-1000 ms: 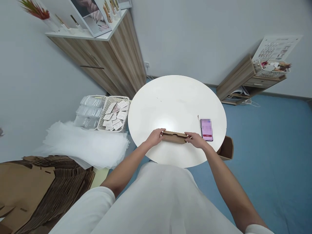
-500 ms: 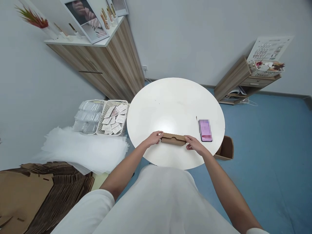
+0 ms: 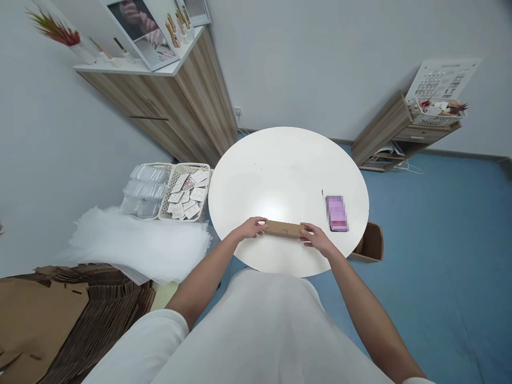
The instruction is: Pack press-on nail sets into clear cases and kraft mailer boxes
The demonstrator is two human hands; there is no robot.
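A small, long brown cardboard box [image 3: 283, 229] lies near the front edge of the round white table [image 3: 296, 160], its lid down. My left hand [image 3: 253, 228] grips the box's left end, fingers closed around the corner. At the opposite end, my right hand [image 3: 316, 238] holds the box with thumb and fingers. Whether anything is inside the box is hidden. To the right of my right hand lies a phone [image 3: 337, 213] with a blurred purple screen.
Left of the table stand a white basket of cards [image 3: 187, 193] and a basket of clear plastic packets [image 3: 146, 189]. Nearer are white sheets [image 3: 140, 242] and stacked flat cardboard [image 3: 108, 304]. An open brown carton [image 3: 372, 242] stands on the floor at right.
The box's front flap has gone in and its lid has come down shut. Both hands have stayed at its ends, shifting only slightly, with the right hand moving a little inward.
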